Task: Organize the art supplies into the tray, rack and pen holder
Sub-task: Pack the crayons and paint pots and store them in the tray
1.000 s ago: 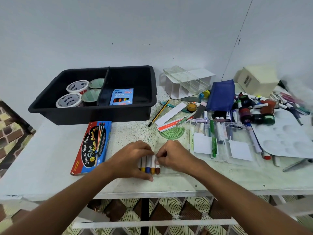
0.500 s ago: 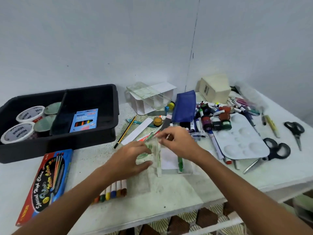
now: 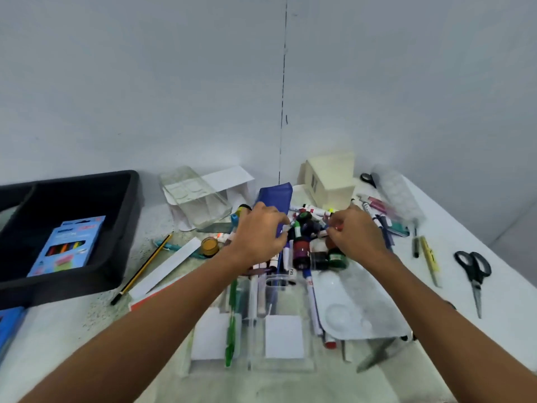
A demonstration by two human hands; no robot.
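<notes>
A: Hands?
B: Left hand (image 3: 261, 228) and right hand (image 3: 356, 234), fingers curled, both in the marker pile (image 3: 305, 228); grip unclear.
A: Pen holder?
B: Clear pen holder (image 3: 261, 324) lies near side of pile. Black tray (image 3: 128, 228) well left of pile.

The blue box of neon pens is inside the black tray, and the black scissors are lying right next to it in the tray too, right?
Not quite. The blue box is inside the black tray, but the black scissors are not in it. The head view shows them lying on the table, far over on the right side, past both hands.
</notes>
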